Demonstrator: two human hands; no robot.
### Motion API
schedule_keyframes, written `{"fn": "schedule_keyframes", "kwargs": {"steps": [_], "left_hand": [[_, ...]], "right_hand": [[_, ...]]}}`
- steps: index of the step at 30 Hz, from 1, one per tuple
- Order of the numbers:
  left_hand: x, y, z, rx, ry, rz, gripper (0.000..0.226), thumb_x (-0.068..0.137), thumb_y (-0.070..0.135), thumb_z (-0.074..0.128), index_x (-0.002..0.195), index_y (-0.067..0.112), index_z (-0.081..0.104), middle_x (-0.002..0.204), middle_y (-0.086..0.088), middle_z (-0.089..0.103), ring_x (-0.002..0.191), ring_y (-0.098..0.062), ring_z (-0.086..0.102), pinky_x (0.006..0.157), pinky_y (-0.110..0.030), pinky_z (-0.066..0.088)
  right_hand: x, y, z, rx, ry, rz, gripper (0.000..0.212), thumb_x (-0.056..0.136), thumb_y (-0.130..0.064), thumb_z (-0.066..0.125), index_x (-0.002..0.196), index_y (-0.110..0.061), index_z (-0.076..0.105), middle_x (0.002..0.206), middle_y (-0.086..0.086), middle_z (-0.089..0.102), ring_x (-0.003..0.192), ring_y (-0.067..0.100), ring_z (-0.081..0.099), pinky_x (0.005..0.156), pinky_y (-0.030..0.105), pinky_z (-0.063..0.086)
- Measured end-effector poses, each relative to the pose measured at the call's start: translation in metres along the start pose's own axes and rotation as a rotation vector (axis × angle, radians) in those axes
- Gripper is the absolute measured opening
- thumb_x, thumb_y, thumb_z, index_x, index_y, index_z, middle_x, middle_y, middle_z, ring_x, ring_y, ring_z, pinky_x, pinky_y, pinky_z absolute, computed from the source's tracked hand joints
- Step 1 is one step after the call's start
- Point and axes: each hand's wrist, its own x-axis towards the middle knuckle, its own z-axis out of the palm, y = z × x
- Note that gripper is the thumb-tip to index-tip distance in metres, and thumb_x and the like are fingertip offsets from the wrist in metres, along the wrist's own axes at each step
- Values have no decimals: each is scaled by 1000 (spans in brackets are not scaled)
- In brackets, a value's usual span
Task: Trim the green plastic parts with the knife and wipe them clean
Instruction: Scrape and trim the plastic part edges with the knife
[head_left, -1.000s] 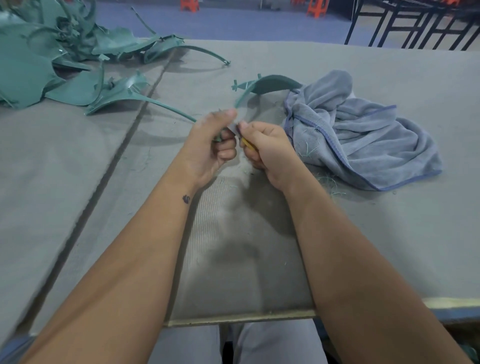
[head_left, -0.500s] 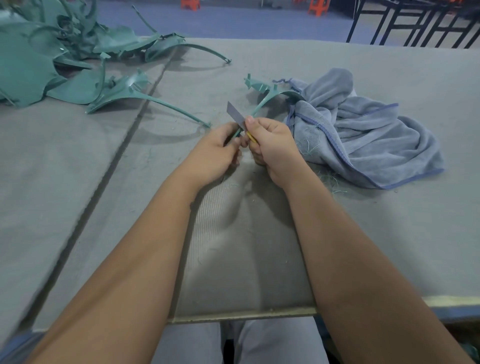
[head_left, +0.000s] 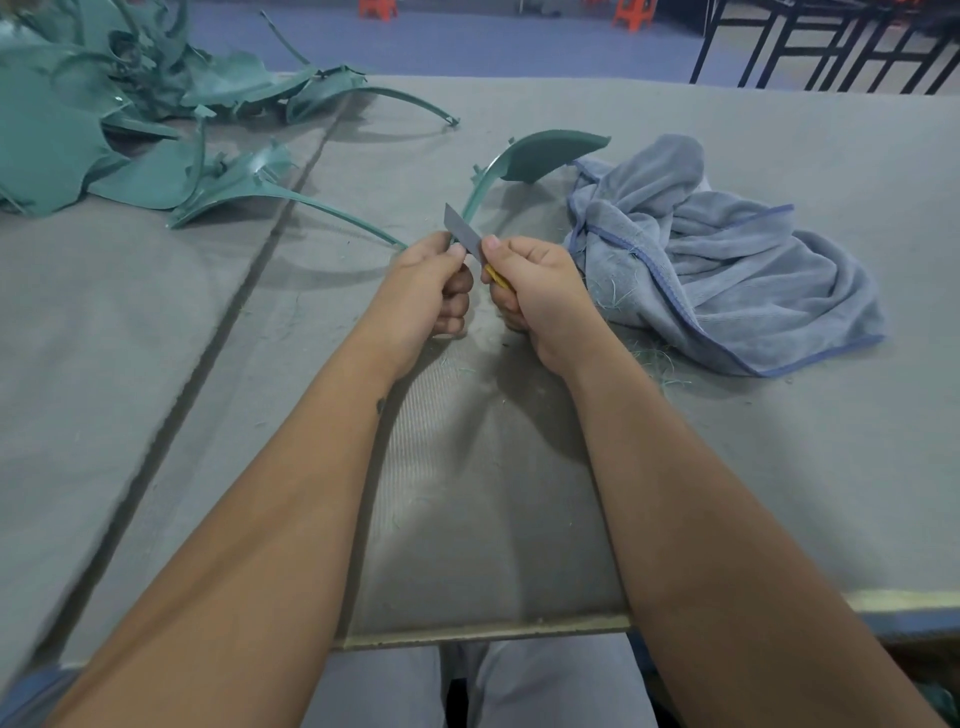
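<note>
My left hand (head_left: 434, 283) grips the thin stem of a green plastic part (head_left: 540, 156), whose broad leaf-shaped end rises up and away toward the towel. My right hand (head_left: 535, 291) holds a knife (head_left: 462, 231) with a yellow handle. Its grey blade points up and left and lies against the stem just above my left thumb. Both hands hover close together over the middle of the grey table (head_left: 779, 467).
A pile of green plastic parts (head_left: 104, 119) fills the far left, with long curved stems reaching toward the middle. A crumpled blue-grey towel (head_left: 717, 249) lies right of my hands. Green shavings (head_left: 654, 364) litter the table around it. Dark chair frames stand beyond the far edge.
The part has turned in my left hand, so its broad end now swings up and right. The blade, hidden a second ago, sticks out against the stem.
</note>
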Motion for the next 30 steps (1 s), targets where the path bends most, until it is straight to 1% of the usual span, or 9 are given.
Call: {"fn": "schedule_keyframes", "kwargs": {"steps": [2,4,6,10,13,17,20,25,30], "left_hand": [[-2,1,1,-52,-16,0,24,87,0,37,92,17,53,62,2,27,44,-6,21,42,-18,15],[-4,3,1,-108,-31,-2,37,72,5,43,106,13,56,65,0,31,43,-6,23,43,-20,16],[-5,3,0,-98,-61,19,43,68,9,48,110,10,55,60,4,37,43,-4,26,43,-18,18],[-6,1,-5,-24,-151,55,34,80,6,57,114,10,57,58,9,40,44,-1,27,45,-17,19],[-6,-1,-7,21,-184,72,28,94,-3,50,116,12,60,63,6,38,47,-1,27,45,-15,21],[-7,-2,-9,-26,-222,83,27,89,4,55,113,13,62,67,2,35,47,0,27,44,-14,23],[-6,-2,-10,-33,-219,77,26,90,10,59,115,12,62,67,3,32,47,-1,26,45,-14,22],[-2,-2,-8,-46,-179,36,21,101,10,46,117,11,61,55,12,35,44,0,27,42,-13,22],[-2,-2,-5,-22,-135,24,21,101,12,47,117,8,61,66,0,28,42,-1,26,39,-13,21]], "right_hand": [[0,-1,0,9,-13,9,38,101,-20,47,65,-10,49,43,-2,30,34,6,21,37,17,15],[-1,-2,0,16,-54,7,38,101,-18,47,64,-10,48,43,-3,29,34,4,20,36,17,15],[-2,-2,-1,22,-95,4,36,101,-17,46,66,-10,49,43,-5,30,35,4,20,35,17,15],[-3,-4,-3,-26,-113,12,28,101,-17,46,78,-4,52,43,-6,28,36,4,19,36,17,16],[-3,-5,-4,-21,-124,16,32,101,-16,45,72,-6,51,41,-9,30,36,3,20,36,17,16],[-4,-6,-3,-32,-117,6,33,101,-17,46,70,-6,50,45,-4,28,37,4,19,37,17,16],[-3,-4,-2,-53,-95,0,39,101,-16,48,62,-10,47,49,0,29,38,6,19,37,18,16],[-1,-1,0,-95,-41,-34,41,100,-12,48,59,-9,47,44,0,33,35,3,24,37,15,21],[1,0,3,-120,20,-44,42,100,-12,49,58,-10,46,46,2,35,35,1,26,37,12,23]]}}
